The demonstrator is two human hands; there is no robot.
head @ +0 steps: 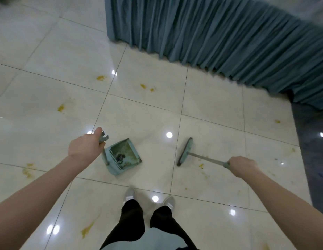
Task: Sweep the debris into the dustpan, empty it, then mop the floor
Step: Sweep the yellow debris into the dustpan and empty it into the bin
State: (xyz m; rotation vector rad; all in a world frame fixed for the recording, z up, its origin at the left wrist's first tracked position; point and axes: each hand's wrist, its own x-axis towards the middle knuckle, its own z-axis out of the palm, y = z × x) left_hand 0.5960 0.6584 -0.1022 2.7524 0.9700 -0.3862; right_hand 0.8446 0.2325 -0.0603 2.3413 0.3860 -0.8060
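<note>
A: At centre frame, slightly left, the dustpan (pixel 125 156) is seen resting on the floor (pixel 211 105), its open mouth turned toward the upper right. A dark clump of debris (pixel 121 157) is noted inside, near the comb teeth at its back edge.

B: Left hand (pixel 85 147)?

A: Fingers are curled round the top of the dustpan's upright handle (pixel 104 150), with the thumb laid along the grip end. The handle is held close to vertical.

B: Right hand (pixel 242 166)?

A: It is closed round the end of the broom (pixel 186 152) handle at right of centre; the fingers are wrapped underneath, so the individual tips cannot be told. The broom head is set on the tile well apart from the dustpan, to its right, with the bristles dark along the left edge.

B: Floor condition?

A: Yellow stains (pixel 100 77) are recorded across the glossy pale tiles: upper centre, left edge, lower left, and smaller flecks beside the broom head. Ceiling lights are reflected as bright spots.

B: Surroundings?

A: A teal pleated curtain (pixel 211 33) is hung across the upper right, its hem reaching the floor. A dark grey strip (pixel 310 150) is seen along the right edge. Grey shoes (pixel 129 194) and black trousers are visible at bottom centre.
</note>
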